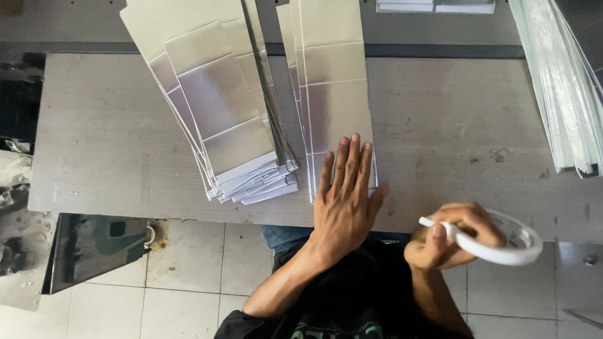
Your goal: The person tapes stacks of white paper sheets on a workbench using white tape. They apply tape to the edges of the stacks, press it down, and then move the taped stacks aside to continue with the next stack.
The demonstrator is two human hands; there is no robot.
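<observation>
- Your left hand [342, 201] lies flat, fingers spread, pressing the near end of a silver card stack [333, 94] on the surface [452, 125].
- Your right hand [449, 235], just beside it, grips a white tape roll [502, 248].

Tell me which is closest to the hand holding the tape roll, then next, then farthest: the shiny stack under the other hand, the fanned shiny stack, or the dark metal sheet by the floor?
From the right hand:
1. Shiny stack under the left hand, just left, on the table.
2. Fanned shiny stack, farther left on the table.
3. Dark metal sheet, far left, below the table edge.
</observation>
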